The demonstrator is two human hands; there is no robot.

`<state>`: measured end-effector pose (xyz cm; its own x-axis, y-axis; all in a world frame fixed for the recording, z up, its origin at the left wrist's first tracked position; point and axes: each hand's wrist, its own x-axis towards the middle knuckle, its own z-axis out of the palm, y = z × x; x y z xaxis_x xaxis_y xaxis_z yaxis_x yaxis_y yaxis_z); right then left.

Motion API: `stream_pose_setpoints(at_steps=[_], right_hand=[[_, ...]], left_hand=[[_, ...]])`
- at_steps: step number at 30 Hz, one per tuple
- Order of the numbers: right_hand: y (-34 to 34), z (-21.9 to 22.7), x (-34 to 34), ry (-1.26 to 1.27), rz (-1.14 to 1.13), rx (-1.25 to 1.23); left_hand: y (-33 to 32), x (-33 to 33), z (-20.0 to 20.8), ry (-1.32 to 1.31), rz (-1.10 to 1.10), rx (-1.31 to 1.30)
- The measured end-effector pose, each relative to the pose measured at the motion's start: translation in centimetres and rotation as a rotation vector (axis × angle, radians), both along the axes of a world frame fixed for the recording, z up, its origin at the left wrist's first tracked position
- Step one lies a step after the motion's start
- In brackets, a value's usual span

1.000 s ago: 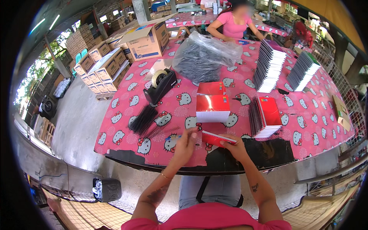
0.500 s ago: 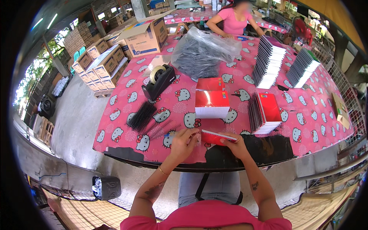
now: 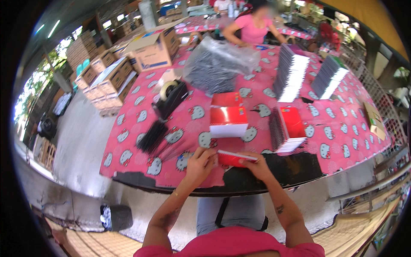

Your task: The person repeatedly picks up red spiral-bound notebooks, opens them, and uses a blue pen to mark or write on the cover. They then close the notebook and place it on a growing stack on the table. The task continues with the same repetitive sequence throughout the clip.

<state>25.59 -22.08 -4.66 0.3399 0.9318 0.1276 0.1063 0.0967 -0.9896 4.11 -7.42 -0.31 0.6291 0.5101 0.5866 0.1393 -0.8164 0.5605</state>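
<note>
Fingers of the right hand (image 3: 257,165) grip a red notebook (image 3: 230,159) on the near side of the red stack (image 3: 228,116); the left hand (image 3: 200,165) bunches its own at the notebook's left end, whether holding anything I cannot tell. Binding seems in hand, calling for steadiness and fine fingertip control.

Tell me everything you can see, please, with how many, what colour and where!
Notebook: one, red, held in front
Middle stacks: apparently two, red, beyond the notebook
Coil-edged stack: one, red, right of those
Tall stacks: two, purple-topped and green-topped, far right
Loose coils: many, black, left
Tape dispenser: one, black, left
Plastic bag: one, clear, far middle
Tablecloth: one, pink, underneath
Boxes: many, brown, far left
Bin: one, black, floor left
Co-worker: one, pink shirt, far side
Background: too blurry to count
Left hand: one, bare, at the notebook's left end
Right hand: one, bare, gripping the notebook
</note>
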Motion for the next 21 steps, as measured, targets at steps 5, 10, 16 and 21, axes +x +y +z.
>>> stream_pose_setpoints(at_steps=[5, 10, 16, 21], right_hand=[[-0.1, -0.1, 0.1, 0.012, 0.061, 0.040], [-0.7, 0.3, -0.2, -0.034, 0.107, 0.030], [-1.4, 0.5, -0.3, -0.053, 0.120, 0.005], [-1.4, 0.4, -0.8, -0.056, 0.090, 0.035]], left_hand=[[-0.7, 0.4, 3.1, -0.072, -0.139, 0.029], [0.7, -0.3, 2.3, 0.202, -0.259, -0.049], [1.0, -0.3, 2.8, 0.244, -0.300, 0.004], [-0.2, 0.0, 4.0, 0.357, -0.223, 0.081]])
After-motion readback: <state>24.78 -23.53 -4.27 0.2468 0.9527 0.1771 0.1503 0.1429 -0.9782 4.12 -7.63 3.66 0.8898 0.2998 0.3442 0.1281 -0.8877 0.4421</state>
